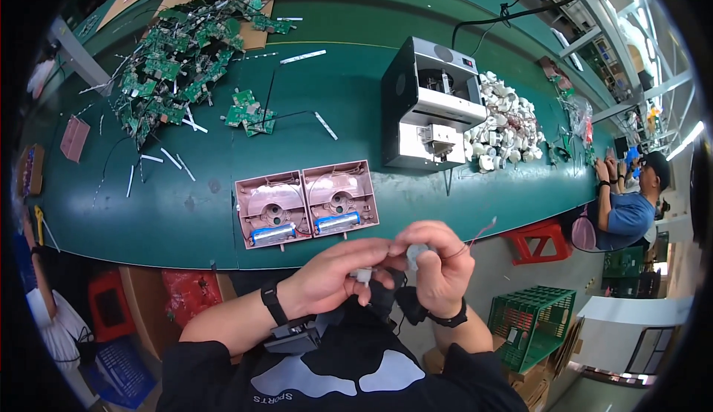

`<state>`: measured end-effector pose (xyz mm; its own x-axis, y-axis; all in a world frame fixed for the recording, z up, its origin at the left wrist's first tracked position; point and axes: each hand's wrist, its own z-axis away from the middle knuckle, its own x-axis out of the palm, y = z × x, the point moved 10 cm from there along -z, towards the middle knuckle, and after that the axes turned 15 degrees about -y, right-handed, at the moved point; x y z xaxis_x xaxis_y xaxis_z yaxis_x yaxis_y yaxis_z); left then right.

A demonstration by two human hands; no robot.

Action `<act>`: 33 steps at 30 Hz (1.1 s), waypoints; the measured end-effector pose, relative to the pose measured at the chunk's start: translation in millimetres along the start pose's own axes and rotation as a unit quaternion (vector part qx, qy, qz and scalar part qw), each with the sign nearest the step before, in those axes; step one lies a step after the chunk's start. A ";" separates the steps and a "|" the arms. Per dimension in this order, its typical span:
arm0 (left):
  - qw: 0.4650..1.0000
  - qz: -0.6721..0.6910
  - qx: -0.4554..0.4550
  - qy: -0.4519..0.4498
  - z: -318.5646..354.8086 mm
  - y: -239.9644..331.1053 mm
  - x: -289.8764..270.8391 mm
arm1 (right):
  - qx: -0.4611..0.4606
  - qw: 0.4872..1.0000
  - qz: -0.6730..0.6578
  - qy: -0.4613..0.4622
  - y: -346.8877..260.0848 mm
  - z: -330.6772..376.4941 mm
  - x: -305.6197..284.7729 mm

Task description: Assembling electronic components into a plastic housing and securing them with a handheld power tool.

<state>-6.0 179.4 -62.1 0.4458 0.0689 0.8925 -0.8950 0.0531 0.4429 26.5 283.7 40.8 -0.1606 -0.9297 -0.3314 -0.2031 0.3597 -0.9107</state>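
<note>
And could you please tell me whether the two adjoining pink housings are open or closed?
Open: both pink housings face up uncovered, with a blue cylinder visible inside each.

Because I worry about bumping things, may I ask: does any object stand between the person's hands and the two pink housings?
Nothing visible does. Between the left hand, the right hand and the two pink housings, only a strip of green tabletop shows. The black-and-silver machine stands farther back to the right, off that path.

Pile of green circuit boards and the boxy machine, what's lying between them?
A smaller cluster of green boards and white strips with black wires, seen in the head view.
</note>
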 end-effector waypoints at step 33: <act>0.814 -0.525 0.127 0.215 88.6 45.0 15.3 | -0.029 0.976 0.204 -0.077 -20.9 -21.9 11.7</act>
<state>-41.0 94.5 -21.0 0.8828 0.4632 -0.0780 0.0334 0.1038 0.9940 7.7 267.0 61.3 -0.0943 -0.7076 -0.7003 -0.2078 0.7019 -0.6813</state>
